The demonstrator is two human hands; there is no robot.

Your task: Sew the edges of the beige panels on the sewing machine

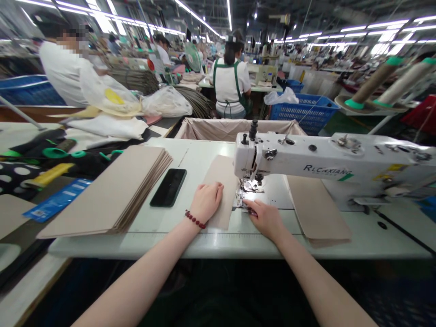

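Note:
My left hand (208, 200), a beaded bracelet at its wrist, rests on a flat beige panel (223, 218) left of the needle. Its fingers curl together and press down on the panel. Close to the presser foot (250, 190) of a white sewing machine (289, 156), my right hand (265, 218) has its index finger pointing toward the needle plate. The other fingers fold under around something small and dark that I cannot make out. A second beige piece (316, 209) lies beneath the machine arm on the right.
A stack of beige panels (112, 190) and a black phone (168, 187) lie to the left. Behind the table hangs a cloth-lined bin (235, 129). Thread cones (378, 84) stand at right, a blue basket (301, 113) farther back. Several people work around.

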